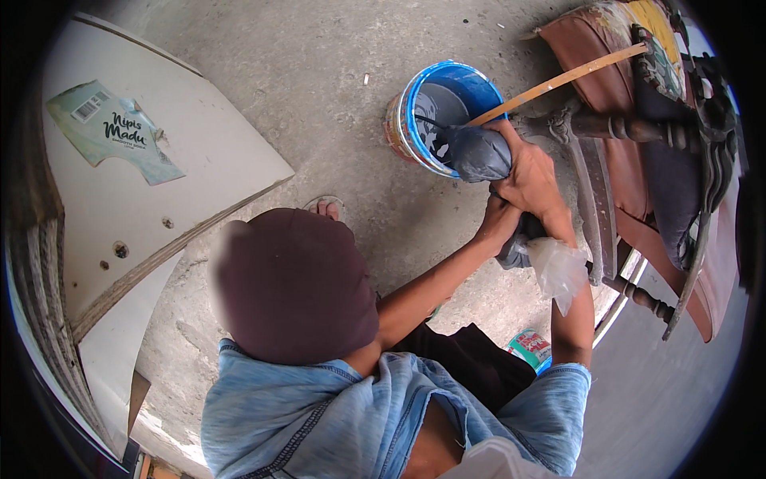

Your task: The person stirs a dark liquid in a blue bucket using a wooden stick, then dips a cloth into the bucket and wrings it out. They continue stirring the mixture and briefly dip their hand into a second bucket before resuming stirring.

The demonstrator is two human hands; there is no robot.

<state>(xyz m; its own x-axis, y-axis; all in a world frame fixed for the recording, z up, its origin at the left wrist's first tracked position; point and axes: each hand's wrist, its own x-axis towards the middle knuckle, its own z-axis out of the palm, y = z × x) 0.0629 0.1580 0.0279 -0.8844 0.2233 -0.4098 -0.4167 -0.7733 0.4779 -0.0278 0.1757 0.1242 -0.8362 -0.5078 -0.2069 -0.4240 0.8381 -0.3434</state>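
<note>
Neither my left hand nor my right hand is in view. Below me, another person in a maroon cap [295, 287] and light blue shirt [279, 407] leans over. That person's upper hand [527, 176] grips a dark grey wrapped bundle [479, 152] at the rim of a blue-rimmed bucket [407, 132] with grey liquid inside. The lower hand [499, 219] is closed around the bundle further down, partly hidden. A translucent plastic bag [558, 267] hangs at the wrist. A wooden stick [566, 78] slants from the bucket toward the chair frames.
Pale boards [199, 144] with a torn label lie stacked at the left. Dark carved wooden chair parts [638, 128] and reddish-brown cushions [574, 48] crowd the right. A green can [523, 347] stands behind the person's arm on the concrete floor [303, 72].
</note>
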